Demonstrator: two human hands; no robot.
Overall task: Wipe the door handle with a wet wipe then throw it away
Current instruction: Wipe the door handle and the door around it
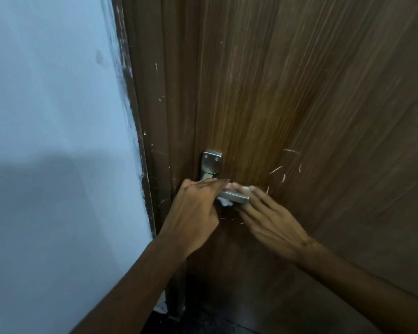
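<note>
A silver lever door handle (234,196) juts from its metal plate (211,162) on a brown wooden door (287,92). My left hand (196,213) covers the handle's inner part, fingers curled over it. A white wet wipe (227,202) shows as a scrap under the lever and another bit at the handle's far end. My right hand (270,218) sits at the lever's outer end, fingers stretched along it and pressing the wipe against the metal. Most of the wipe is hidden by the hands and the lever.
A pale blue wall (53,141) fills the left side, meeting the dark door frame (152,165). The door surface carries white scratches around the handle. A dark floor (215,319) shows at the bottom.
</note>
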